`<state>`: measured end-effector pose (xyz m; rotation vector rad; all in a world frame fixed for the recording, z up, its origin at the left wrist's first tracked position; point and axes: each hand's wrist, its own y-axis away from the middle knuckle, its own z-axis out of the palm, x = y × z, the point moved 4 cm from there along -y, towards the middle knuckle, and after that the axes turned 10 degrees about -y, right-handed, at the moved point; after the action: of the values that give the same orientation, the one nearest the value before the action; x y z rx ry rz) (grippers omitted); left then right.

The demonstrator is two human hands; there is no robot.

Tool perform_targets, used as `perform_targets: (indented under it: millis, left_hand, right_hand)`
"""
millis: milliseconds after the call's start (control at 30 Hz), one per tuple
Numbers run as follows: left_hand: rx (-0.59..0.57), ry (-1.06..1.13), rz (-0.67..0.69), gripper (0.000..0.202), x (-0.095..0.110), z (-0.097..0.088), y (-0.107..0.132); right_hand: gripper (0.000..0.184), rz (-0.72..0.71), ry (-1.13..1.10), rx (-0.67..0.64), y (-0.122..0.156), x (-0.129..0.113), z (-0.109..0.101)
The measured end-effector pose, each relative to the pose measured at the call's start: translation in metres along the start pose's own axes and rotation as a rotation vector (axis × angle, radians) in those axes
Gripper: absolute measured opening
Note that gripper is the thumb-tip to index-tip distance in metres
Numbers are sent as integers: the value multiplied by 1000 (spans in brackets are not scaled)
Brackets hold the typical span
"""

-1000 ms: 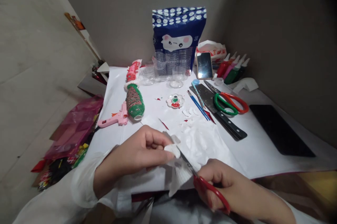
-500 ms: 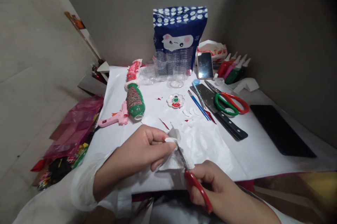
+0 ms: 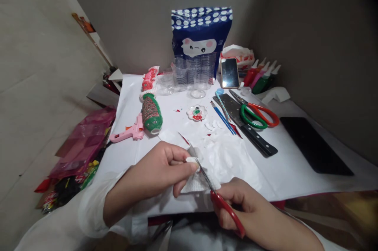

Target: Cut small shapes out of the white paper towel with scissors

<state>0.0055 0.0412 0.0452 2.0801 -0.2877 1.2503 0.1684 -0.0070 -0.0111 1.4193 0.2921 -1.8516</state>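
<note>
Between thumb and fingers, my left hand [image 3: 165, 168] pinches a piece of white textured sheet [image 3: 196, 184], possibly paper or fabric. My right hand [image 3: 236, 203] is wrapped round the red handles of a small pair of scissors [image 3: 226, 208]. The blades point up and to the left and meet the white piece close to my left thumb. How far apart the blades are I cannot make out. Under the hands and beyond them lies a thin white sheet [image 3: 233, 160] on the table. A small paint palette [image 3: 197, 113] with red and green paint sits further back.
On the left are a green fish figure [image 3: 152, 115], a red one [image 3: 150, 79] and a pink glue gun [image 3: 131, 130]. To the right lie a cleaver [image 3: 256, 140], larger scissors [image 3: 254, 117], brushes [image 3: 221, 115] and a black slab [image 3: 315, 144]. Plastic cups [image 3: 193, 72] and a phone [image 3: 229, 73] stand behind.
The scissors and my right hand have shifted slightly right and down. My left hand, still pinching the white piece, has moved a little to the right.
</note>
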Motion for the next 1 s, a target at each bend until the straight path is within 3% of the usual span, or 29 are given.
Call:
perform_targets:
  millis: [733, 1000]
  left_hand:
    - [-150, 88, -16, 27, -8, 6, -2]
    - [-184, 228, 30, 25, -8, 4, -2]
  right_hand:
    - [18, 142, 15, -46, 3, -2, -7]
    - [24, 138, -29, -64, 5, 2, -9]
